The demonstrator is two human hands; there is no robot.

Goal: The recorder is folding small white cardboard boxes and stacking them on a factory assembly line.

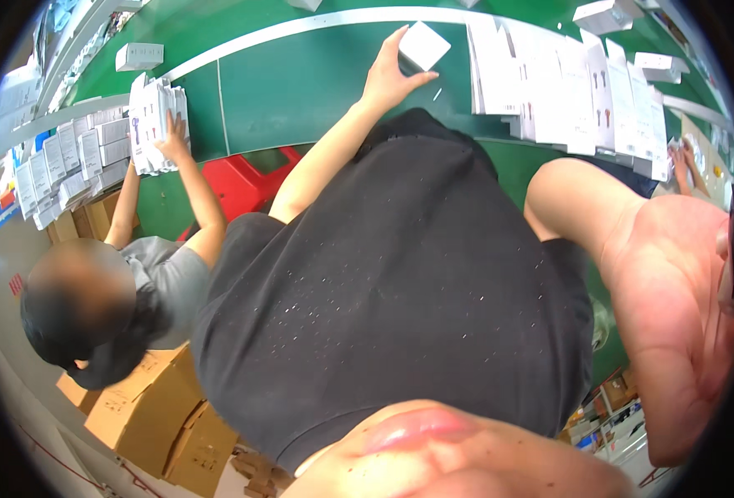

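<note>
Cardboard, smooth and white: a small square box [424, 45] lies on the green surface [300, 83], my left hand [389, 76] outstretched, fingers [398, 37] spread touching its edge. My right hand [674, 307] hangs loosely open, palm up.

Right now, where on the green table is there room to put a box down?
The green table is bare between the co-worker's stack of white packets and the left hand on the small white box. It is crowded to the right, where overlapping flat white cartons lie.
</note>
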